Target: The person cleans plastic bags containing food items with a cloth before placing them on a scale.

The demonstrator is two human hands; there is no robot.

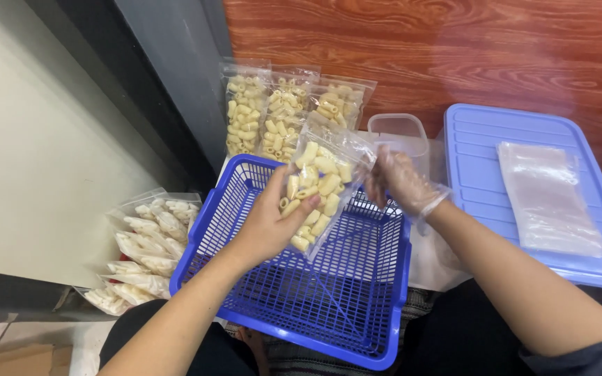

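Left hand [269,226] grip holds the pasta bag [318,191]; gloved right hand [402,182] pinches its top corner.

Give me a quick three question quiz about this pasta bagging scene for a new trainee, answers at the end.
1. True or false: the right hand wears a clear glove.
2. Which hand grips the bag of pasta from below: left or right?
3. The held bag hangs over: A) the blue basket, B) the blue lid, C) the clear tub.

Key: 1 true. 2 left hand. 3 A.
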